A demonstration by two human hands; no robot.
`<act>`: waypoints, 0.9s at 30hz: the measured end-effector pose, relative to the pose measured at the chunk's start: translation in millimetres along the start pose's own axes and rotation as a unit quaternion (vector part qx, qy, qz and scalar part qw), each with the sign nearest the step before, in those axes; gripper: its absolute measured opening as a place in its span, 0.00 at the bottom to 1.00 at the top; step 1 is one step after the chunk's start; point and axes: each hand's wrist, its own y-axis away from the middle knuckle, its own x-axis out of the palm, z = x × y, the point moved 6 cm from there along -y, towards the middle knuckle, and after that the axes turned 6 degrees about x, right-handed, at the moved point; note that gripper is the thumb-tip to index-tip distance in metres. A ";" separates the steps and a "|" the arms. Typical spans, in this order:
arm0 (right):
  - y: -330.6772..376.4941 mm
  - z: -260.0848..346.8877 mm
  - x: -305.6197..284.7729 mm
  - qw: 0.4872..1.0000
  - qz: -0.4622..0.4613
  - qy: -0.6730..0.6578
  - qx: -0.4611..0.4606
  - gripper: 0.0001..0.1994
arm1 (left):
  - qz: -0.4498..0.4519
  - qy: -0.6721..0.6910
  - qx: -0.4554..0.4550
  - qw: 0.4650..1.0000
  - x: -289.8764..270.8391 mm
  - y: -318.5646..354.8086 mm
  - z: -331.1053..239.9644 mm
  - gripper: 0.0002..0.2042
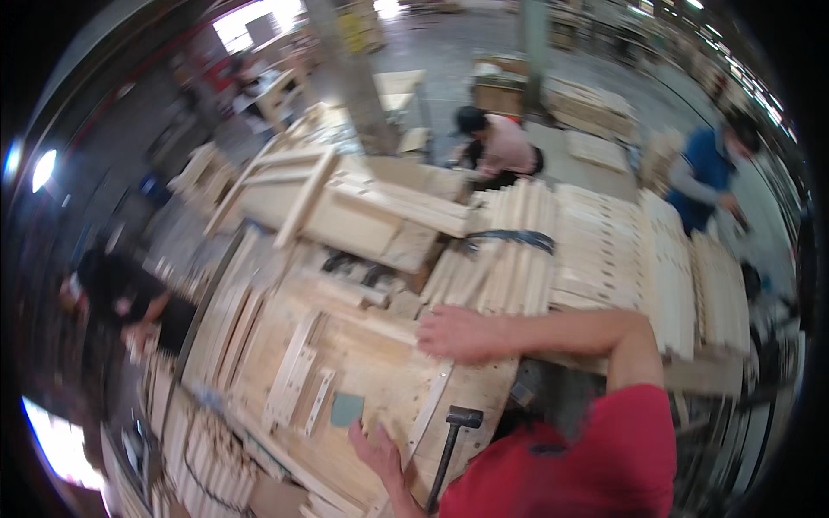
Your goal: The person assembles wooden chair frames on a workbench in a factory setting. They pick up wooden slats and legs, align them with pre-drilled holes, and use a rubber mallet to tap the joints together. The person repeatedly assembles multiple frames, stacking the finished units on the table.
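- Workshop floor crowded with stacked timber: pale slat bundles (604, 250) fill the bench on the right side, one bundle (509, 259) bound with a dark strap (509, 238), and a part-built wooden frame (345, 203) lies tilted beyond the round worktop (371, 363).
- Left hand (377, 449) lies flat, fingers spread, on the round worktop, gripping nothing, just beside a small grey-green pad (346, 408).
- Right hand (462, 332), on an arm reaching across from a red sleeve (596, 457), presses palm-down and unclenched at the near ends of the strapped slats, at the top end of a thin wooden strip (429, 413) that runs between the two hands.
- By the look of it, the strip is being steadied or lined up on the top; any next move would call for keeping it from sliding.
- Black-headed mallet (456, 432) stands propped near the strip, untouched.
- Short loose battens (298, 371) lie side by side on the worktop, left of the pad.
- Three other people work at the edges: one in pink (501, 142), one in blue (704, 173), one in black (129, 298).
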 end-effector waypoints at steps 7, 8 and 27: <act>99.8 48.8 -246.8 0.972 -0.092 -0.178 0.125 0.16 | -0.190 0.203 0.018 0.960 171.5 112.6 -248.6 0.34; 118.1 19.0 -236.3 0.914 -0.209 -0.232 0.258 0.16 | -0.201 0.132 0.020 0.970 145.0 106.5 -235.9 0.33; 243.7 -49.7 116.0 0.499 -0.070 -0.553 0.663 0.13 | -0.041 -0.042 -0.093 0.994 205.5 177.3 -28.2 0.22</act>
